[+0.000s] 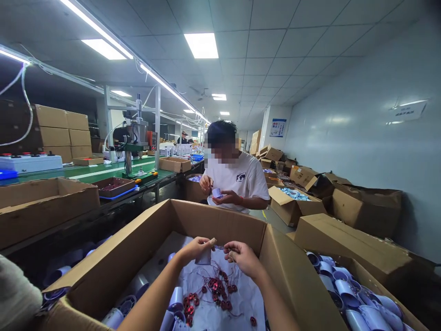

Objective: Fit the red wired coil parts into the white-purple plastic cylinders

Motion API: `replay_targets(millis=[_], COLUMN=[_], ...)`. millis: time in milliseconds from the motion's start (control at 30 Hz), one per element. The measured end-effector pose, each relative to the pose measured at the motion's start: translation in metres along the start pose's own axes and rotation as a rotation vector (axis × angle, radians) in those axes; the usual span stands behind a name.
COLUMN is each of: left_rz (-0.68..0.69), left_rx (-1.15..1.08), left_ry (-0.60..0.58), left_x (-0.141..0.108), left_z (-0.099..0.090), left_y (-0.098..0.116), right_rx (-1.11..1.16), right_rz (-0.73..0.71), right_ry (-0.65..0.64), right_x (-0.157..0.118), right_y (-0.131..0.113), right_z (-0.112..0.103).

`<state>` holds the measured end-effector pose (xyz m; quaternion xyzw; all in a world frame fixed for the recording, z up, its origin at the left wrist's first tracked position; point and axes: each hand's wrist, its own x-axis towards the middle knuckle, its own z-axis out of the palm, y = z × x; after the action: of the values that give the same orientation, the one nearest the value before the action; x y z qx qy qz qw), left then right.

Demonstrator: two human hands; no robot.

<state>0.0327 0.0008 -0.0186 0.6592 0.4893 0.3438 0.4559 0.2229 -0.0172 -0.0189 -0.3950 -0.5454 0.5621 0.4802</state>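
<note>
In my left hand (197, 249) is a pale purple plastic cup (204, 258), gripped near its rim above the open cardboard box (213, 220). My right hand (244, 258) is close by on the right, fingertips pinched together. Whatever sits between those fingertips is too small to make out; thin wires show just below them. Under both hands, a tangle of small red parts with thin wires (217, 289) lies on a white sheet (243, 299). More purple cups (176, 298) lie in the box along its left side.
Across the box a co-worker (241, 179) holds a similar purple cup (217, 193). To the right stands a carton of purple cups (347, 289). On the left, a green conveyor bench (113, 169) carries a press machine (138, 133) and a tray of red parts (113, 186).
</note>
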Motion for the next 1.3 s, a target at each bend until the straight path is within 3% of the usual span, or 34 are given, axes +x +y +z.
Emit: replay_targets(millis=[100, 267, 333, 400, 467, 533, 600, 733, 867, 1100, 1300], left_rz=[0.023, -0.084, -0.15, -0.144, 0.006, 0.264, 0.46, 0.537, 0.577, 0.702, 0.813], left_rx=[-0.015, -0.2, -0.282, -0.273, -0.152, 0.012, 0.12, 0.161, 0.242, 0.42, 0.534], left_ry=[-0.028, -0.114, -0.094, 0.018, 0.258, 0.507, 0.61, 0.61, 0.573, 0.637, 0.624], left_x=[-0.002, -0.006, -0.005, -0.002, 0.002, 0.006, 0.007, 0.005, 0.001, 0.008, 0.008], left_z=[0.001, 0.003, 0.002, 0.0, -0.002, -0.004, -0.006, -0.008, -0.007, -0.006, -0.001], left_y=[0.0, -0.007, -0.011, -0.014, -0.015, -0.015, -0.014, -0.014, -0.014, -0.019, -0.015], right_rx=[0.003, 0.011, 0.004, 0.012, 0.048, 0.105, 0.159, 0.214, 0.204, 0.151, 0.104], right_rz=[-0.009, -0.094, -0.129, -0.157, -0.17, -0.168, -0.16, -0.142, -0.135, -0.216, -0.229], right_ry=[-0.012, 0.141, 0.191, 0.207, 0.199, 0.168, 0.114, -0.013, -0.059, 0.029, 0.036], right_x=[-0.002, 0.003, 0.005, 0.005, 0.002, -0.002, -0.008, -0.021, -0.026, -0.018, -0.015], right_y=[-0.002, 0.0, 0.0, -0.002, -0.007, -0.013, -0.02, -0.031, -0.033, -0.026, -0.021], right_z=[-0.003, -0.011, -0.013, -0.011, -0.006, 0.002, 0.011, 0.026, 0.034, 0.031, 0.03])
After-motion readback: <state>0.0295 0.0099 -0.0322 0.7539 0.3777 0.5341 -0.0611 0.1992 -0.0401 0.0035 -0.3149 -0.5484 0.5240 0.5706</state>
